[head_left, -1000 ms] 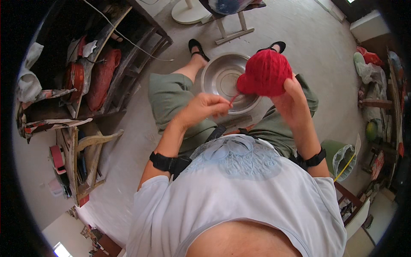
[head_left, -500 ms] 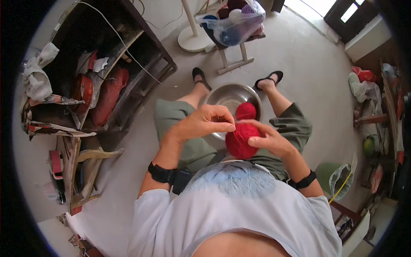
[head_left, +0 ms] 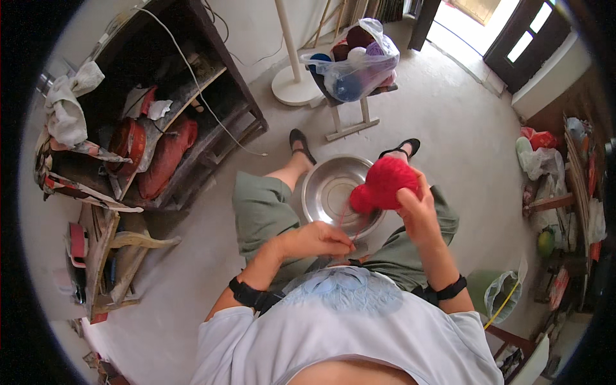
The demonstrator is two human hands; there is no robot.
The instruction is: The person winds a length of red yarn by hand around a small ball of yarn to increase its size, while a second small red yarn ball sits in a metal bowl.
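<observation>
Right hand (head_left: 418, 208) gripping a large, seemingly well-wound red yarn ball (head_left: 390, 183), left hand (head_left: 313, 240) pinching a red strand (head_left: 342, 215), a person (head_left: 359, 330) in the head view works above a metal basin (head_left: 327, 196) on the pale floor (head_left: 443, 106), a smaller ball (head_left: 361, 199) apparently left in or over it, dark shelving (head_left: 242, 119) leftward, an open doorway (head_left: 465, 29) ahead.

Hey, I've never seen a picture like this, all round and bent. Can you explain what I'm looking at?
There's no machine: it's a person working bare-handed, seen from a wide fisheye camera on their head, looking down. That lens bends straight edges. The right hand holds a large red yarn ball, with a smaller red ball just beside it, seen over a metal basin on the floor. The left hand pinches a red strand. Beyond, a clear plastic bag of coloured balls sits on a stool.
</observation>
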